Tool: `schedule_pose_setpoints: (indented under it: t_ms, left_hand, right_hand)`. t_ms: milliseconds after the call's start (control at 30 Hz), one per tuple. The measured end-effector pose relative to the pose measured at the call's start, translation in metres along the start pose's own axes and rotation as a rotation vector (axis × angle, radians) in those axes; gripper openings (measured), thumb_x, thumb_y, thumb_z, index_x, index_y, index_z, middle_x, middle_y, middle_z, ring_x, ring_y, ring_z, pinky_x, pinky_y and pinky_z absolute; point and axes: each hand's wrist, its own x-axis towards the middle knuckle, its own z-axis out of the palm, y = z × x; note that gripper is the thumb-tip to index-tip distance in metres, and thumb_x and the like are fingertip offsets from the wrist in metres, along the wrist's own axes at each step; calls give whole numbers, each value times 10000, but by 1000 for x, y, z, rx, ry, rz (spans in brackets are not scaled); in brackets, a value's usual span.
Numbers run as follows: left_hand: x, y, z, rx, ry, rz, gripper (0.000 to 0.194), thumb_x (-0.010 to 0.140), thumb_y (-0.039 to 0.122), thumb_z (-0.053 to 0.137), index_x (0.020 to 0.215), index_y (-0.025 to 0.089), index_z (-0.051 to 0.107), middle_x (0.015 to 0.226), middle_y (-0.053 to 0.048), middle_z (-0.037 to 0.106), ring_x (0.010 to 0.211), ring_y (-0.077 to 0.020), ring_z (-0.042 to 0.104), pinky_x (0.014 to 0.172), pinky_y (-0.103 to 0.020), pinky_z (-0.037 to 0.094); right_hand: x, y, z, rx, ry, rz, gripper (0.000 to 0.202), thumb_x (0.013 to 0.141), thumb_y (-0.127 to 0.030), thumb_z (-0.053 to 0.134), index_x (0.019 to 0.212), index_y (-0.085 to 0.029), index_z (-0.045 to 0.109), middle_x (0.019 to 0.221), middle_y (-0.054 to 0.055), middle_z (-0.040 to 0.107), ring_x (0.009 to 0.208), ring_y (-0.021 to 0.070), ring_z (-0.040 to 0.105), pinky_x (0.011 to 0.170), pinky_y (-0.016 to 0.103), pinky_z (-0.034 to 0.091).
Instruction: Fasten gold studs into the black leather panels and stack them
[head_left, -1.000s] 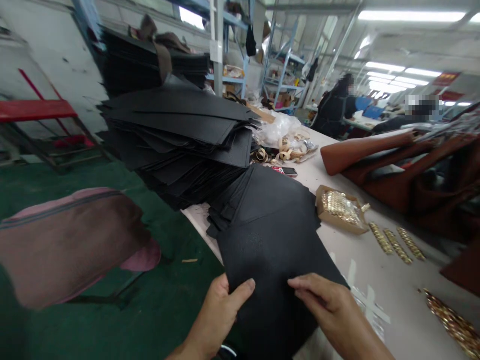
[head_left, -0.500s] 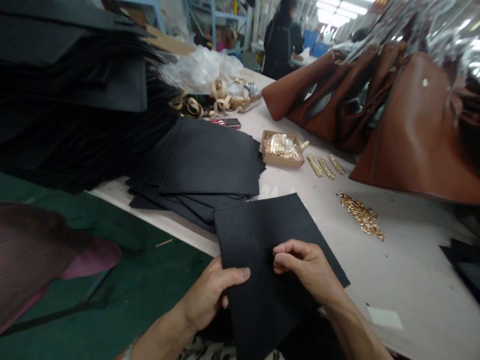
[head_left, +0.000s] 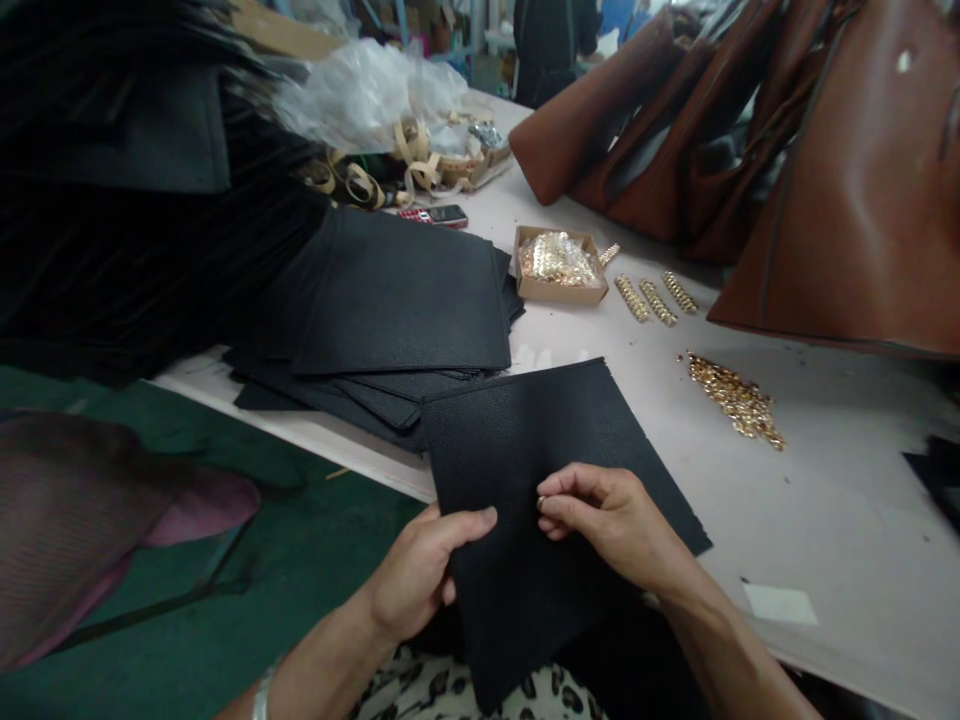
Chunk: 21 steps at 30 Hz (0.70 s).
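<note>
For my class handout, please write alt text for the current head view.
A person's left hand holds a black panel by its edge while the right hand pinches a small metallic piece over it. Beyond are stacked black panels, a box of gold-coloured pieces and brown bags.

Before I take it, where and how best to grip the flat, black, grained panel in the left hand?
I'd pinch the panel along the far part of its right edge, thumb on top, coming from the right. It's thin and that edge looks free; the left hand holds the left edge, and the right hand, pinching a small gold-toned piece, is over the middle.
</note>
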Motion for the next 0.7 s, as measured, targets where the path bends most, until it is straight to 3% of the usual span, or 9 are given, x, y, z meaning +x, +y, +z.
schedule_pose_setpoints:
  t_ms: [233, 367, 467, 567, 633, 700]
  left_hand:
    - [-1, 3, 1, 12, -30, 2, 354, 638, 451, 749, 584, 156, 561, 397, 64, 421, 315, -42, 274, 322, -187, 135]
    - [0, 2, -2, 35, -33, 0, 337, 657, 459, 740, 672, 154, 598, 404, 74, 429, 313, -43, 273, 314, -174, 153]
    - [-5, -1, -5, 122, -12, 4, 371, 695, 495, 726, 814, 153, 643, 448, 68, 487, 335, -52, 322, 318, -159, 211]
    - [-13, -3, -5, 284, 96, 23, 414, 764, 522, 682, 973, 164, 679, 572, 18, 625, 399, -91, 459, 350, -171, 348]
    - [-18, -3, -3, 401, 178, 160, 409, 831, 503, 615, 1084, 191, 690, 717, -22, 716, 525, -149, 604, 474, -225, 518]
    - [-20, 3, 0, 675, 230, 498, 420, 863, 459, 564, 1205, 236, 665, 883, -30, 762, 721, -211, 704, 684, -297, 609]
  right_hand:
    - [-2, -6, 2, -203, 30, -43, 78, 843, -217, 659, 804, -182, 717, 676, -37, 625, 583, 78, 592, 573, 198, 464]
    - [-1, -4, 6, -203, 25, -90, 73, 850, -219, 658, 802, -189, 703, 798, -29, 616, 573, 70, 589, 545, 206, 468]
    - [-1, 0, 11, -136, 79, -81, 57, 841, -234, 675, 871, -200, 641, 754, -52, 581, 541, 74, 567, 515, 208, 461]
    - [-2, -1, 14, -125, 149, -83, 203, 810, -226, 715, 947, -226, 566, 696, -80, 561, 555, 83, 547, 524, 203, 444]
    - [-3, -9, 12, -215, 195, -135, 249, 775, -248, 765, 928, -224, 570, 711, -75, 577, 598, 87, 542, 552, 205, 431]
    - [-3, -25, 6, -297, 248, -210, 305, 735, -315, 815, 899, -216, 578, 712, -70, 584, 624, 93, 541, 571, 209, 426]
